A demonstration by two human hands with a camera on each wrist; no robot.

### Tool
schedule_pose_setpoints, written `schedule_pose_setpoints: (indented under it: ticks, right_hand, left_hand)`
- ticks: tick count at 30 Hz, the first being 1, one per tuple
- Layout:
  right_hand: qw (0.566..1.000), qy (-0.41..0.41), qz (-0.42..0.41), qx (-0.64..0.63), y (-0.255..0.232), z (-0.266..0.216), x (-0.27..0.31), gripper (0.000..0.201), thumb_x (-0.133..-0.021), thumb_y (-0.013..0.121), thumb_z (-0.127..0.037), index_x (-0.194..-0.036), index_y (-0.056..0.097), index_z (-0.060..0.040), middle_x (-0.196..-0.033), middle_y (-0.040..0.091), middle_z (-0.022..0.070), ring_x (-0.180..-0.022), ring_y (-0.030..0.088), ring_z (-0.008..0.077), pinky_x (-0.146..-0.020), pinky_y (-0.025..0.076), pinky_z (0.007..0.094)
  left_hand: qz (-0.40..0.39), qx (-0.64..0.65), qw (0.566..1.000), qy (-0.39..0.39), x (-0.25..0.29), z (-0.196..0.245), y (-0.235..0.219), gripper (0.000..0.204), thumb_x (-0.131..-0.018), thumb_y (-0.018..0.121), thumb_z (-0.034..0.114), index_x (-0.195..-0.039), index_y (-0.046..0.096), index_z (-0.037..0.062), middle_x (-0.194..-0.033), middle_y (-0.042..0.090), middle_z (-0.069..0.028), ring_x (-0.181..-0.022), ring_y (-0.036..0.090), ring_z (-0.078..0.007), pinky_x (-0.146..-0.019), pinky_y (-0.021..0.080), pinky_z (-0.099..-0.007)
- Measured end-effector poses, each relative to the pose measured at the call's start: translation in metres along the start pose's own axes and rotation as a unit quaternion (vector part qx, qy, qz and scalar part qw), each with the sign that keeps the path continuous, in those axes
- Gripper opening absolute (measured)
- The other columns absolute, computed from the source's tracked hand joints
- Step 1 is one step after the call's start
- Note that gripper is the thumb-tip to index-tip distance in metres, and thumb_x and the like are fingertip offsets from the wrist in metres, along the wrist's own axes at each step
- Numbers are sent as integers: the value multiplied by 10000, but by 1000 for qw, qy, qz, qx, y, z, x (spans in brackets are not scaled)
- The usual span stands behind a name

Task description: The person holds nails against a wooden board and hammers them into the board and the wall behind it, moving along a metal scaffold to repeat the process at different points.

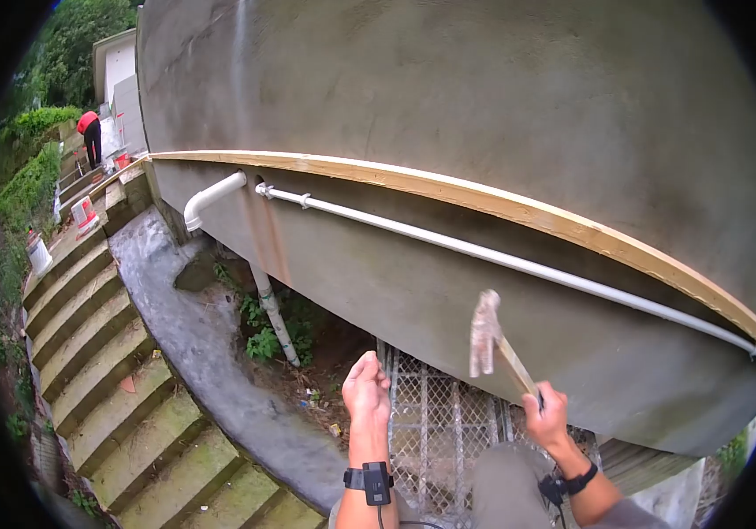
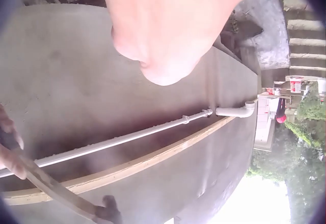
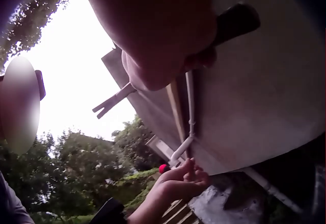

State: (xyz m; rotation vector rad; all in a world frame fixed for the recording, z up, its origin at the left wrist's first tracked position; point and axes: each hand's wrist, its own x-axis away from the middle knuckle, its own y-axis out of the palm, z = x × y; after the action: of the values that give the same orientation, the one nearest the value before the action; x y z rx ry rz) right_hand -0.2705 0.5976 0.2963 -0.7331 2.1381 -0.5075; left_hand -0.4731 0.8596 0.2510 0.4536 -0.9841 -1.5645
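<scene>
My right hand (image 1: 547,413) grips a claw hammer (image 1: 512,363) by its handle, the head raised in front of the grey wall. The hammer head (image 1: 484,333) looks crusted and pale; the handle's dark end (image 3: 238,24) sticks out behind the fist in the right wrist view. To its left, my left hand (image 1: 366,388) is held up with its fingers curled in, apart from the wall. I cannot tell whether something small lies inside those fingers. Above both hands, a long wooden strip (image 1: 448,196) runs along the wall, over a white pipe (image 1: 484,254).
A white elbow pipe (image 1: 215,199) juts from the wall. Concrete steps (image 1: 122,388) and a grey ledge (image 1: 219,344) lie at the left. Metal mesh (image 1: 431,414) is below the hands. Far left, a person in red (image 1: 89,125) bends near buckets (image 1: 40,254).
</scene>
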Motion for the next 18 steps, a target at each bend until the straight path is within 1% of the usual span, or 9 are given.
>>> schedule_pose_setpoints:
  ticks: [1, 3, 8, 10, 12, 13, 14, 16, 18]
  right_hand:
    - [1000, -1, -3, 1, -6, 13, 16, 260, -921, 707, -243, -895, 632, 5, -679, 612, 210, -601, 639, 392, -572, 487, 442]
    - [991, 114, -60, 40, -11, 37, 47, 310, -929, 696, -282, -874, 625, 15, -704, 617, 251, -624, 635, 429, -592, 484, 486]
    - [973, 154, -108, 137, 8, 82, 114, 448, -892, 730, -410, -853, 642, 27, -705, 648, 265, -672, 636, 487, -649, 494, 545]
    - [964, 146, -157, 160, 3, 51, 105, 494, -867, 749, -453, -845, 649, 30, -715, 661, 255, -679, 655, 467, -664, 514, 529]
    - [959, 160, -159, 173, 2, 35, 98, 534, -786, 821, -472, -806, 648, 33, -724, 665, 256, -714, 655, 468, -683, 504, 537]
    - [949, 120, -234, 176, -7, 22, 91, 418, -976, 697, -422, -1005, 667, -6, -833, 711, 209, -693, 678, 374, -631, 528, 447]
    - [948, 109, -242, 176, -7, 16, 87, 418, -976, 697, -422, -1005, 667, -6, -833, 711, 209, -693, 678, 374, -631, 528, 447]
    - [940, 179, -231, 176, -3, 4, 81, 523, -913, 716, -525, -906, 664, -5, -872, 706, 275, -836, 675, 474, -739, 511, 557]
    - [932, 177, -248, 197, -3, -5, 77, 503, -932, 702, -518, -928, 664, -16, -866, 709, 270, -856, 684, 472, -762, 519, 553]
  left_hand:
    - [4, 3, 1000, -6, 5, 0, 7, 142, -974, 742, 120, -1077, 707, 29, -829, 656, -13, -644, 557, -88, -529, 445, -246]
    - [-2, 12, 1000, -16, 4, -7, 9, 139, -978, 739, 125, -1068, 701, 26, -830, 657, -18, -635, 560, -89, -521, 449, -244]
    - [-1, 23, 999, -39, -1, -19, 8, 145, -1011, 700, 153, -1068, 666, 24, -849, 670, -52, -619, 585, -109, -503, 462, -240]
    - [2, 31, 998, -47, -4, -23, 6, 137, -1031, 662, 141, -1086, 656, 16, -854, 671, -59, -618, 587, -115, -513, 476, -246]
    - [2, 7, 999, -50, 4, -21, 13, 104, -1055, 621, 170, -1061, 646, 70, -839, 638, -26, -652, 572, -114, -563, 456, -248]
    - [1, 9, 999, -50, 7, -21, 15, 115, -1059, 614, 172, -1067, 640, 61, -842, 638, -33, -654, 574, -114, -564, 457, -249]
    - [-1, 10, 999, -50, 8, -20, 17, 126, -1062, 607, 174, -1074, 633, 52, -845, 639, -40, -655, 576, -115, -565, 459, -250]
    - [5, 14, 999, -49, 6, -20, 16, 154, -1067, 600, 190, -1088, 628, 40, -852, 642, -45, -656, 576, -114, -562, 462, -253]
    - [18, 3, 998, -59, 6, -20, 14, 158, -1070, 592, 191, -1088, 629, 38, -852, 644, -47, -658, 578, -111, -556, 463, -254]
